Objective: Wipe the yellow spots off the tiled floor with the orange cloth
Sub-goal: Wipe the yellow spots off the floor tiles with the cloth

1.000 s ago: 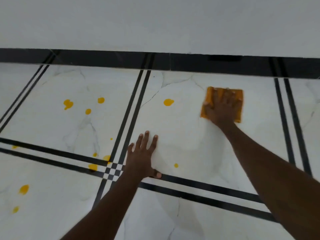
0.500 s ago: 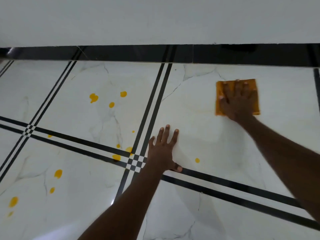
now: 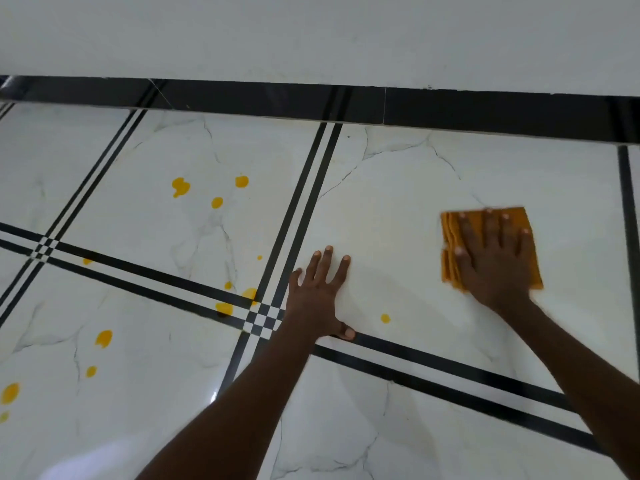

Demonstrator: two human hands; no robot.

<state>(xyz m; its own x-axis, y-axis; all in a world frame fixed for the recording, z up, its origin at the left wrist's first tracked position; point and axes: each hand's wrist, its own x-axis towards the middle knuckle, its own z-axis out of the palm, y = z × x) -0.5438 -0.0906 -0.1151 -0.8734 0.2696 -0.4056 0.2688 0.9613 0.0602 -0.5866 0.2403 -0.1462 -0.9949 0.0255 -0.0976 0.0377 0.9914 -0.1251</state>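
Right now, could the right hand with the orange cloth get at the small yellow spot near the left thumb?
Probably yes. The right hand presses the orange cloth flat on the same tile as the small yellow spot, with bare floor between; the left hand rests beside the spot, not over it.

Bare tiled floor (image 3: pixel 398 209) lies open left of the cloth (image 3: pixel 453 251); the left hand (image 3: pixel 317 296) planted flat blocks the way toward the small yellow spot (image 3: pixel 385 318)

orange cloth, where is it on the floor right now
In the head view the folded orange cloth lies at right on the white marble-look tile, flat under the right hand, beyond the small yellow spot.
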